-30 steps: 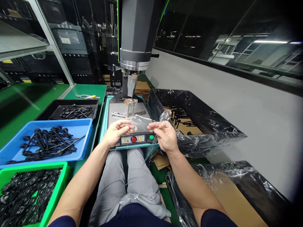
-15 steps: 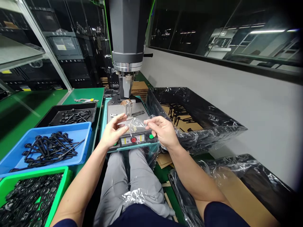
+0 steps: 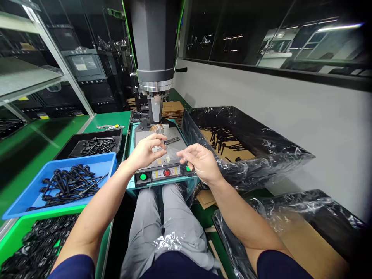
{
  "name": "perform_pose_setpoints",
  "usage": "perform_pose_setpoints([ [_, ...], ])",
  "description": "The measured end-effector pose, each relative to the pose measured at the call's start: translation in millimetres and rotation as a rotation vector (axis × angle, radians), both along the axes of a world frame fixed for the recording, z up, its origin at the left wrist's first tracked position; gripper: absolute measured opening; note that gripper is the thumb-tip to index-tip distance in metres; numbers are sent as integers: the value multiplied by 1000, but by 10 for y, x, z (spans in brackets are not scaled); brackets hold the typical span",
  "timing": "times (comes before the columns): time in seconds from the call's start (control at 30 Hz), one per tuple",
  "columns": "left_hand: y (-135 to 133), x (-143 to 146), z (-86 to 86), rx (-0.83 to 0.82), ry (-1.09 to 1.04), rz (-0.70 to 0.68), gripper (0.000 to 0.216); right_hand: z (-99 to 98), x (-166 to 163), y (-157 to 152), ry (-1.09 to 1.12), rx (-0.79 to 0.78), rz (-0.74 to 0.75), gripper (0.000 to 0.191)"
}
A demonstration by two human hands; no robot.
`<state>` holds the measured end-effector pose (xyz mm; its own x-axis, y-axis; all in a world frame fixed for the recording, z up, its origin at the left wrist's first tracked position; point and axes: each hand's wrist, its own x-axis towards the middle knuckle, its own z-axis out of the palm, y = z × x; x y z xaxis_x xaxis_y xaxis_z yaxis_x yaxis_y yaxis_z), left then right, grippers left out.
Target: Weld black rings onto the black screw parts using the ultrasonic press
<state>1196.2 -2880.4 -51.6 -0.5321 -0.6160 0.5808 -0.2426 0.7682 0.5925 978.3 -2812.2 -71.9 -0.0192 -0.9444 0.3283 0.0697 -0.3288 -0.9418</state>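
My right hand (image 3: pixel 202 162) is closed in a pinch on a sheet of clear plastic film (image 3: pixel 172 152). The film is thin and see-through, so its edges are hard to make out; it stretches across toward my other hand and seems to hang down over my lap. My left hand (image 3: pixel 147 150) is curved, with thumb and fingers apart, at the film's left side. Both hands hover above the metal plate of a press-like machine (image 3: pixel 152 38). A small metal fixture (image 3: pixel 158 129) stands on that plate below the machine's head.
To the left are a black tray (image 3: pixel 66 149) and a blue bin (image 3: pixel 17 203) with black stalk-like parts, and a green bin (image 3: pixel 11 236) of black ring-like parts. Film-lined black boxes (image 3: pixel 279 149) stand to the right. Green buttons (image 3: pixel 143 176) and a red button (image 3: pixel 166 173) line the machine's front.
My left hand has moved right and slightly up, nearer my right hand, uncovering the left green button. My right hand keeps its pinch on the film. The view has shifted slightly.
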Motion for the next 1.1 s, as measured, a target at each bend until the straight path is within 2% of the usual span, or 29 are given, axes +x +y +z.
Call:
perform_pose_setpoints([
  [0.13,-58,59,-40,22,57,13,13,-18,-29,-15,-12,11,-36,33],
  [0.37,-150,148,-47,229,51,-74,17,-84,-54,-45,-6,15,-66,32],
  [0.47,-166,181,35,278,11,-100,18,-91,-69,-36,71,-17,-110,28],
  [0.6,-200,228,255,227,-96,-137,15,-99,-110,-49,221,-72,-148,25],
  [0.7,-229,234,399,262,-144,-196,16,-134,-141,-131,242,-77,-124,27],
  [0.83,-243,192,408,361,-81,-262,19,-175,-224,-284,196,34,-63,39],
  [0.9,-251,165,327,393,-19,-279,26,-114,-318,-294,290,104,-24,48],
  [0.97,-265,146,220,410,20,-261,36,38,-424,-206,460,101,-4,62],
  [1.03,-282,132,125,420,21,-209,42,254,-476,-33,630,-22,-108,74],
  [1.1,-285,110,72,410,-3,-157,44,461,-415,154,737,-213,-315,74],
])
